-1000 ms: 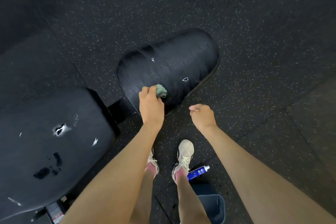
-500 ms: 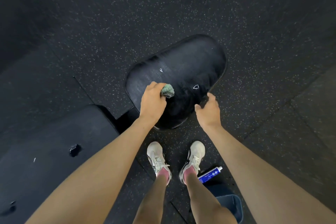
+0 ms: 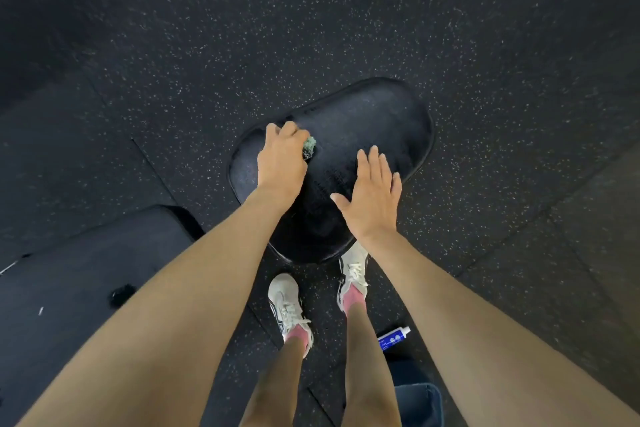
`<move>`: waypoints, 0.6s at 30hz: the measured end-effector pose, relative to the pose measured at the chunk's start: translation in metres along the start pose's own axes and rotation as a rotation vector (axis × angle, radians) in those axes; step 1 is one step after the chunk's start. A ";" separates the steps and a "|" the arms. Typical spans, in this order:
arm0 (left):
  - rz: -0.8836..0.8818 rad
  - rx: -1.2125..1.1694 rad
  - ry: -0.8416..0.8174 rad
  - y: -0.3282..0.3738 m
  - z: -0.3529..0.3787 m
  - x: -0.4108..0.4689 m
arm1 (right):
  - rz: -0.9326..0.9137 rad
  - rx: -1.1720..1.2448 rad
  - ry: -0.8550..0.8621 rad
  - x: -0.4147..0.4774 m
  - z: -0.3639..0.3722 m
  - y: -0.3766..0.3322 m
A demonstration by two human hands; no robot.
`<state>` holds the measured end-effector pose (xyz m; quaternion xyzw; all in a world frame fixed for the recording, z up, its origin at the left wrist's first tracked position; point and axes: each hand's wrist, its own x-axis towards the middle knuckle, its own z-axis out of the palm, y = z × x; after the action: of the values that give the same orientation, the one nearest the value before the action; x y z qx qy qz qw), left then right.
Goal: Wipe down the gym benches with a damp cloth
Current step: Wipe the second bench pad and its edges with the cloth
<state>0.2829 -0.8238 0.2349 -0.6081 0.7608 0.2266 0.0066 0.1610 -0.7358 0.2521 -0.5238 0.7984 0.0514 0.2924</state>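
Note:
A black rounded bench seat pad (image 3: 377, 121) lies in the middle of the view. My left hand (image 3: 282, 158) grips a crumpled green cloth (image 3: 309, 146) and holds it against the pad's left part. Only a small bunch of the cloth shows past my fingers. My right hand (image 3: 372, 198) is flat over the pad's near right part, fingers straight and spread, holding nothing. The larger black back pad (image 3: 69, 288) of the bench lies at lower left, partly under my left forearm, with a torn hole in its cover.
Black speckled rubber floor (image 3: 311, 28) surrounds the bench. My two feet in white shoes (image 3: 287, 302) stand just before the seat pad. A blue-and-white bottle (image 3: 393, 339) lies on the floor by my right foot, next to a dark blue bin (image 3: 419, 406) at the bottom edge.
My left hand slid the cloth up the seat pad toward its far left edge. My right hand opened from a loose curl and moved flat over the pad. The view shifted forward.

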 end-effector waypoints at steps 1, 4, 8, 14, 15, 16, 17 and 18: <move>0.027 0.057 -0.022 0.000 0.001 -0.002 | -0.025 -0.027 -0.017 0.004 -0.002 0.001; 0.069 0.148 -0.061 0.001 0.002 -0.009 | -0.093 -0.098 -0.056 0.014 -0.008 0.003; 0.115 -0.038 -0.153 -0.014 -0.001 -0.010 | -0.150 -0.120 -0.101 0.027 -0.017 0.002; -0.127 -0.335 -0.018 -0.036 -0.030 0.006 | -0.184 -0.137 -0.142 0.034 -0.020 0.007; -0.112 -0.294 -0.004 -0.034 -0.028 0.010 | -0.189 -0.144 -0.145 0.034 -0.020 0.008; -0.082 -0.249 -0.007 -0.030 -0.027 0.015 | -0.195 -0.151 -0.149 0.034 -0.020 0.010; -0.056 -0.210 -0.018 -0.024 -0.023 0.019 | -0.199 -0.156 -0.148 0.034 -0.020 0.012; -0.044 -0.174 -0.034 -0.017 -0.019 0.022 | -0.200 -0.160 -0.144 0.034 -0.019 0.013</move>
<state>0.2978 -0.8535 0.2398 -0.6191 0.7245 0.3018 -0.0284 0.1320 -0.7648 0.2474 -0.6173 0.7125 0.1229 0.3102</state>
